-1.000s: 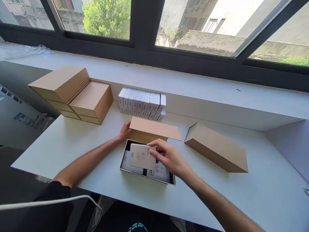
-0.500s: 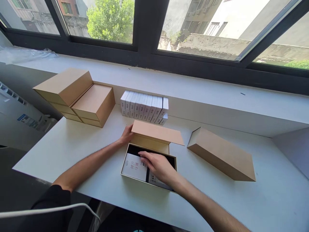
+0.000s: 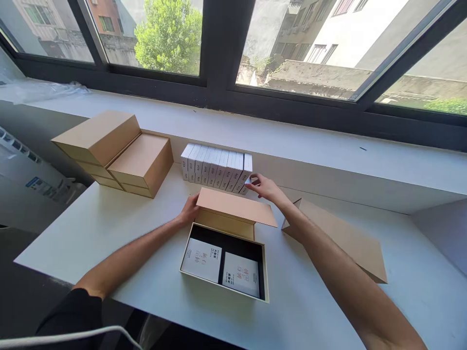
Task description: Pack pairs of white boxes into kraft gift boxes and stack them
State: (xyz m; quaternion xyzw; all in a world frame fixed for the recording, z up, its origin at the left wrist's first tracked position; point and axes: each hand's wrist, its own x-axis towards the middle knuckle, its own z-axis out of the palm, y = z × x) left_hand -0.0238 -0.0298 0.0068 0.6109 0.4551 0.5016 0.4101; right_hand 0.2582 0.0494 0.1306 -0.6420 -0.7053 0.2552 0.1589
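On the table before me stands a kraft-brown gift box (image 3: 265,272) with a black inside, its lid (image 3: 237,206) folded back. Two white printed packs, a left one (image 3: 201,260) and a right one (image 3: 241,274), lie side by side in it. My left hand (image 3: 189,209) grips the lid's left end, its fingertips partly hidden behind it. My right hand (image 3: 266,187) is at the right end of a two-layer row of small white boxes (image 3: 215,167). Its thumb and fingers are closed around the end of a small white box (image 3: 248,182) in the lower layer.
Closed brown boxes (image 3: 142,155) are stacked at the back left. Another brown box (image 3: 343,233) lies on the right, partly behind my right forearm. A white windowsill ledge (image 3: 310,150) runs behind the table; clear plastic (image 3: 47,91) lies on its left end.
My right hand has left the inside of the gift box and moved up to the right end of the white row, uncovering the right pack. My left hand has stayed on the lid.
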